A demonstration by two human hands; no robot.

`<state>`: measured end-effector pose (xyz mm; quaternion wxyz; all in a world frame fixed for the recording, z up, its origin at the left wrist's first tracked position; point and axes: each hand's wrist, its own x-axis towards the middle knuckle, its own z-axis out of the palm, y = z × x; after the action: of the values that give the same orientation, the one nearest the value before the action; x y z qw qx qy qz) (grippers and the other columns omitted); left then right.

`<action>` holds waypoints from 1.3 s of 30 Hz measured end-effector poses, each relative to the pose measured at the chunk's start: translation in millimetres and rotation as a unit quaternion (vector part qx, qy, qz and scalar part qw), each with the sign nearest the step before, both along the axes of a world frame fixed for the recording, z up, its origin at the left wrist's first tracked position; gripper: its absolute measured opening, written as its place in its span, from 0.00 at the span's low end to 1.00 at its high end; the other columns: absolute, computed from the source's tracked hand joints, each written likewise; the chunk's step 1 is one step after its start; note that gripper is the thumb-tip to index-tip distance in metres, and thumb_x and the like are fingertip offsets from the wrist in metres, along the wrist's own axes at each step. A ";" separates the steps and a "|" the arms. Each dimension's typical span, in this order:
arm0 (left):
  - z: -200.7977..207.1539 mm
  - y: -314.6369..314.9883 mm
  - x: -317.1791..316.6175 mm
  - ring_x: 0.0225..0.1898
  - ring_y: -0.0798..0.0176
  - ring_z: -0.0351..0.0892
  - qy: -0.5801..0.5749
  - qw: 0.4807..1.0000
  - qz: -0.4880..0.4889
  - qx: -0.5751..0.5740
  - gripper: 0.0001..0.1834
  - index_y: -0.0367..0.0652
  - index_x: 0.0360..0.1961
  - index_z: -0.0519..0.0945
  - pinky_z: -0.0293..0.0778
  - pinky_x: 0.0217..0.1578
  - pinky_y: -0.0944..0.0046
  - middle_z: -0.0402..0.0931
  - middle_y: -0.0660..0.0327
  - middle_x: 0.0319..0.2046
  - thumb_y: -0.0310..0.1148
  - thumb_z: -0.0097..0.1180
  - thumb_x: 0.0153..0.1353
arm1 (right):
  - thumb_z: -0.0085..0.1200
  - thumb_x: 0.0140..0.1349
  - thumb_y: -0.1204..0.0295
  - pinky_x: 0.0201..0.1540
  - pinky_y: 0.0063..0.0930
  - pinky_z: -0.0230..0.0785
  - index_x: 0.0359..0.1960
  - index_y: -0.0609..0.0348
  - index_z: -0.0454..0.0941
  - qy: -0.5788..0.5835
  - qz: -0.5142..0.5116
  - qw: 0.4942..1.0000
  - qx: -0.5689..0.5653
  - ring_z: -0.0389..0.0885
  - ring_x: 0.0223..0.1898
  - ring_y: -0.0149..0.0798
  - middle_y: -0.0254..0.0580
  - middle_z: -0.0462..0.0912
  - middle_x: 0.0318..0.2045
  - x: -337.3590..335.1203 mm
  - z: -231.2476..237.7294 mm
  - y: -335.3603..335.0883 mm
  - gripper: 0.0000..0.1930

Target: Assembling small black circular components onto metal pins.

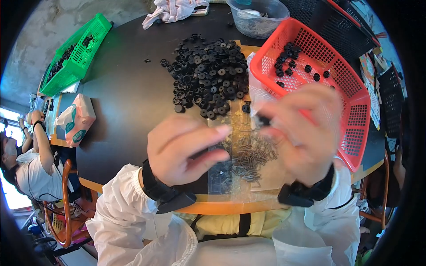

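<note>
My left hand (186, 148) hovers over the near part of the table, thumb and forefinger apart with nothing visible between them. To its right, my right hand (306, 128) is blurred by motion, its fingertips closed around a small black plastic part (264, 119). Under and between the hands lies a heap of thin metal pins (253, 155), partly on clear tape over the tabletop. Beyond them spreads a large pile of round black plastic caps (208, 75), some with a centre hole. A red plastic basket (306, 35) stands beyond my right hand with several black pieces (288, 55) inside.
A green basket (91, 55) of black parts and a tissue pack (77, 119) stand on the left. At the back are a pinkish cloth (171, 11) and a clear plastic bowl (259, 24). Black crates (328, 22) fill the far right. Another person (40, 164) sits at left.
</note>
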<state>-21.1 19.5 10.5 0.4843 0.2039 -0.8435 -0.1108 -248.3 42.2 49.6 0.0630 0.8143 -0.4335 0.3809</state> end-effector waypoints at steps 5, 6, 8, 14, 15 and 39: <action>-7.7 -6.3 6.8 0.35 0.61 0.74 0.084 0.987 0.120 0.066 0.18 0.41 0.42 0.81 0.71 0.36 0.66 0.74 0.59 0.36 0.18 0.63 0.48 | 0.61 0.46 0.80 0.47 0.37 0.67 0.43 0.55 0.82 0.106 -0.181 0.971 -0.113 0.75 0.43 0.44 0.37 0.79 0.39 -1.6 10.6 -15.3 0.19; -7.7 -10.0 9.0 0.35 0.60 0.74 0.063 0.987 0.142 0.049 0.18 0.40 0.42 0.81 0.71 0.36 0.66 0.73 0.59 0.35 0.17 0.62 0.48 | 0.61 0.46 0.80 0.47 0.37 0.67 0.43 0.55 0.82 0.104 -0.178 0.972 -0.113 0.75 0.43 0.44 0.37 0.79 0.39 1.8 4.7 -16.5 0.19; -10.2 -12.6 5.8 0.35 0.61 0.73 0.076 0.987 0.129 0.064 0.16 0.43 0.39 0.82 0.69 0.35 0.66 0.73 0.59 0.34 0.17 0.61 0.47 | 0.59 0.47 0.82 0.45 0.37 0.68 0.45 0.59 0.80 0.092 -0.007 0.995 -0.043 0.76 0.42 0.46 0.39 0.78 0.40 7.3 -14.7 -13.3 0.20; -12.2 -15.5 0.2 0.33 0.61 0.71 -0.121 0.990 0.066 0.033 0.12 0.48 0.31 0.83 0.67 0.34 0.63 0.72 0.64 0.31 0.23 0.69 0.42 | 0.52 0.49 0.77 0.45 0.32 0.70 0.41 0.65 0.78 0.130 -0.006 0.990 0.063 0.75 0.43 0.41 0.40 0.76 0.38 14.0 -40.5 -17.6 0.15; -15.5 -18.1 -0.3 0.33 0.60 0.72 -0.128 0.990 0.063 0.010 0.11 0.49 0.30 0.83 0.66 0.33 0.61 0.73 0.67 0.30 0.28 0.70 0.41 | 0.52 0.49 0.77 0.45 0.32 0.70 0.41 0.65 0.78 0.130 -0.005 0.989 0.064 0.75 0.43 0.41 0.40 0.76 0.38 15.4 -40.5 -17.6 0.15; -29.5 -18.1 -19.9 0.38 0.62 0.73 -0.196 0.978 0.068 0.015 0.09 0.50 0.29 0.81 0.69 0.38 0.64 0.73 0.68 0.33 0.31 0.66 0.44 | 0.58 0.50 0.80 0.47 0.34 0.71 0.39 0.61 0.80 0.087 -0.029 0.994 0.066 0.77 0.46 0.46 0.41 0.80 0.43 22.9 -45.6 -14.3 0.13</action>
<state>-41.0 1.4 -19.0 0.3126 0.2857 -0.9046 -0.0480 -225.3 27.9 4.0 0.0578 0.8339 -0.4738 0.2771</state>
